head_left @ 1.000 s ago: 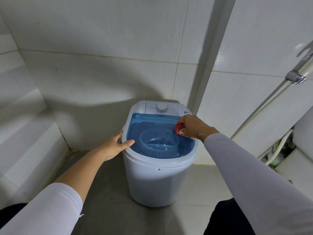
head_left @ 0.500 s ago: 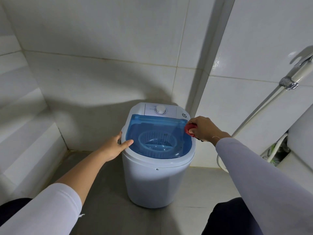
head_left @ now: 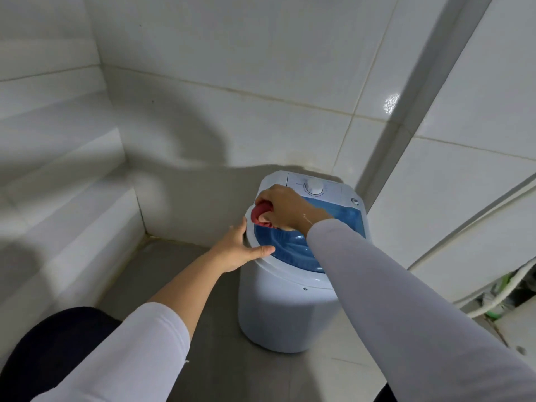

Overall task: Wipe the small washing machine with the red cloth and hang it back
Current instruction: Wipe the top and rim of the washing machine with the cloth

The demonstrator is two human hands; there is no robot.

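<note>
Setting: a white-tiled bathroom corner with a grey tiled floor [head_left: 179, 288], seen from the person's own head, looking down.
Machine: a small round white plastic washing machine [head_left: 284, 311] stands on the floor near the corner. It has a translucent blue lid [head_left: 342, 216] and a white control dial [head_left: 313, 187] on the back panel.
Cloth: a small red cloth [head_left: 261, 213], bunched into a wad, is pressed on the machine's white rim at its left back edge, where rim meets blue lid.
Right hand: the right hand [head_left: 285, 207] reaches across the lid, its fingers curled closed around the red cloth, gripping it.
Left hand: the left hand [head_left: 240, 250] is spread open against the machine's left side, thumb lying on the rim, steadying the tub. It holds nothing.
Other things: pale hoses [head_left: 493, 297] run down the wall at the far right; what they join is too blurred to tell.
Step in hand: this looks like wiping the rim and lid, with hanging the cloth back not yet begun.
Doing it well: follow the curve of the rim in one sweep, pressing flat so the wad does not skip. Let the left hand brace the light tub so it does not slide or tip. Turn the cloth to a clean face before the dial panel. The machine's far side is hidden, so its state cannot be judged.
</note>
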